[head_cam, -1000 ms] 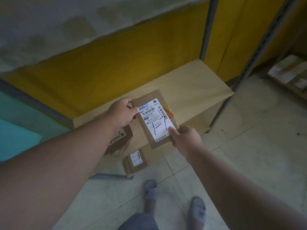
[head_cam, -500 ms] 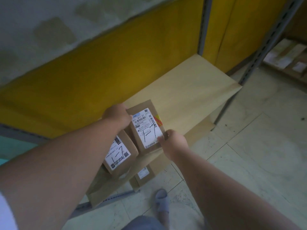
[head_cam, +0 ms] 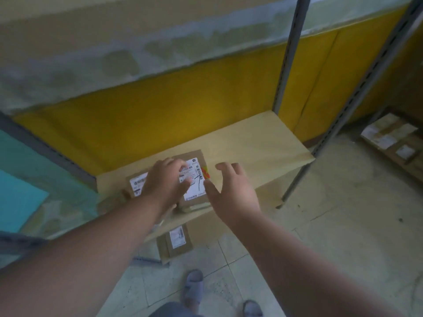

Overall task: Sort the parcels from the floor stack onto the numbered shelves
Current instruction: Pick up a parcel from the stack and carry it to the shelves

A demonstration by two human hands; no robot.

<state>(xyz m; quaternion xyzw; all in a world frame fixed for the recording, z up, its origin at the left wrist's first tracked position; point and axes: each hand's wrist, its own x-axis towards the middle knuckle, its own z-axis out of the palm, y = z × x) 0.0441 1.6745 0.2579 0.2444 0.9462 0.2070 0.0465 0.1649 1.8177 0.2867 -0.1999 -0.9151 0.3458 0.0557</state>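
- Here a flat brown cardboard parcel (head_cam: 193,179) with a white printed label lies on the pale paper-covered shelf (head_cam: 263,145), just beside a second similar parcel (head_cam: 136,183).
- The left hand (head_cam: 166,179) rests on its label, fingers bent on top; a real grip I cannot tell.
- The right hand (head_cam: 231,186) hovers just beside it, fingers spread and holding nothing.
- A third small box (head_cam: 175,244) sits below, at the tiled floor (head_cam: 343,225).

Dim light falls on a pale tiled floor (head_cam: 343,236), a yellow-and-grey wall (head_cam: 183,106) and grey metal uprights (head_cam: 289,53).
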